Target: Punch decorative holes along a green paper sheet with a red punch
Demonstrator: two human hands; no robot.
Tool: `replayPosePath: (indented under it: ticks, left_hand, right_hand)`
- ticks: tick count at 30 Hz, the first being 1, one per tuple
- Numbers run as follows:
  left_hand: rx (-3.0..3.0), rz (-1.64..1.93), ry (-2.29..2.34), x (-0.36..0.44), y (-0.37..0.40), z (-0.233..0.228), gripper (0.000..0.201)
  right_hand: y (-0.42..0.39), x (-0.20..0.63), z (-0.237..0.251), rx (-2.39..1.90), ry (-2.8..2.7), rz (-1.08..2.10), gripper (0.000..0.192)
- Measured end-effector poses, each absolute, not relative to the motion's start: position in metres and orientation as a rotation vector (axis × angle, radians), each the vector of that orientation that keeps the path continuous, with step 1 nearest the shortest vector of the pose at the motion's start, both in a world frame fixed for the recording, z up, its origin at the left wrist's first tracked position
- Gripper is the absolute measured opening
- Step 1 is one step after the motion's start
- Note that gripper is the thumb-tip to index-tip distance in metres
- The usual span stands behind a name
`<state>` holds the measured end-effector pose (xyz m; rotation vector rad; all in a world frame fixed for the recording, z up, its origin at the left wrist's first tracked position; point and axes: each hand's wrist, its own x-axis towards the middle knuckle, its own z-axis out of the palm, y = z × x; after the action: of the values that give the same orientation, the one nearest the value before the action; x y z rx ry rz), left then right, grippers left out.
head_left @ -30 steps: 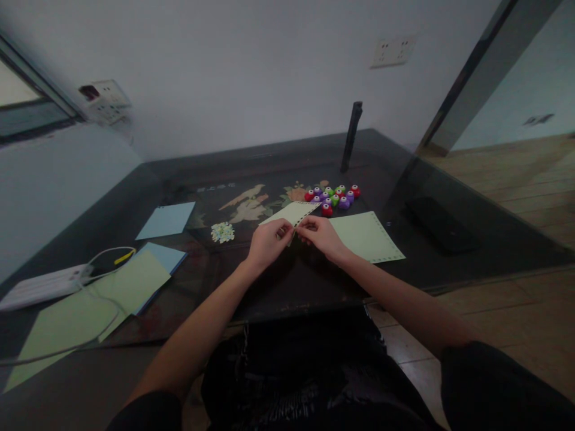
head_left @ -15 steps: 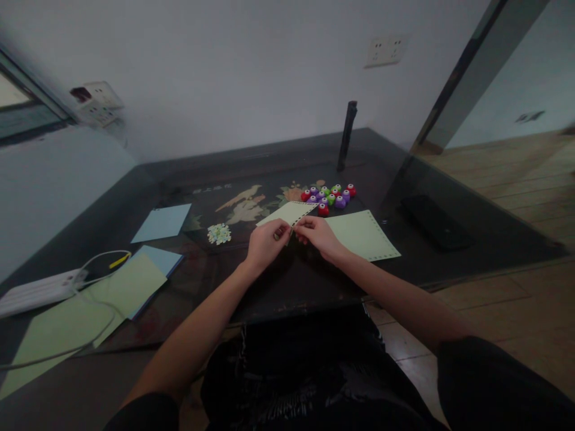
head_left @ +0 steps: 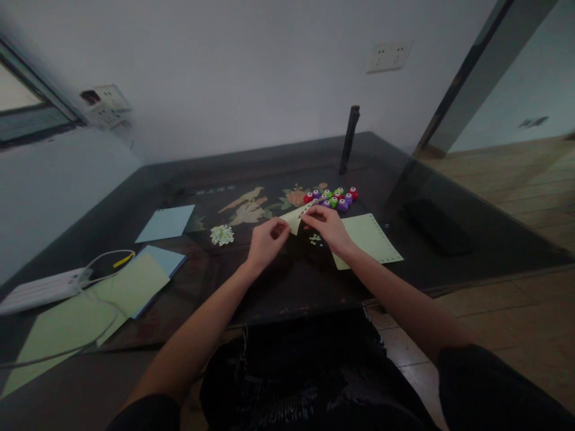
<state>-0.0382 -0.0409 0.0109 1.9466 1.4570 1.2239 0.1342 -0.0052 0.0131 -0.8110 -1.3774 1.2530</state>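
Head view. The right hand (head_left: 330, 226) holds a small pale green sheet of paper (head_left: 296, 218) above the dark glass table (head_left: 269, 281), its fingers pinched on the sheet's right edge. The sheet is lifted and tilted, probably so that the punched bits can drop: a few tiny paper dots (head_left: 315, 240) lie on the glass directly below, at about 5 o'clock from the sheet. The left hand (head_left: 266, 242) sits just at 7 o'clock of the sheet with its fingers curled in; its fingertips meet the sheet's lower left corner, though whether they grip it or hold something small against it cannot be made out.

The sheet's long axis runs from lower left to upper right, pointing toward 2 o'clock, where its far end with a dotted edge reaches up to a cluster of small red, purple and green paper punches (head_left: 333, 197). These stand close together just beyond the hands, within easy reach.

A larger green sheet (head_left: 366, 239) with holes along its edges lies flat at 3 o'clock, partly under the right wrist. A little heap of punched confetti (head_left: 221, 234) rests at 9 o'clock, well apart from the hands. Blue and green papers (head_left: 148, 275) lie far off at 8 o'clock.
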Motion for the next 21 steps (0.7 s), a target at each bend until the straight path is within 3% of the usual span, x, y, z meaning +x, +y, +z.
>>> replayPosePath:
  ticks: [9, 16, 21]
  left_hand:
    - [1.980, 0.850, 1.303, -0.023, -0.034, -0.008, 0.010]
    - [2.065, 0.701, 1.288, -0.001, -0.017, -0.003, 0.012]
    - [2.045, 0.723, 1.344, 0.003, -0.005, -0.009, 0.012]
  right_hand:
    - [0.001, 0.156, 0.035, -0.821, -1.406, 0.967, 0.015]
    - [-0.013, 0.181, 0.060, -0.879, -1.445, 0.861, 0.013]
    - [-0.012, 0.194, 0.047, -0.867, -1.416, 0.834, 0.014]
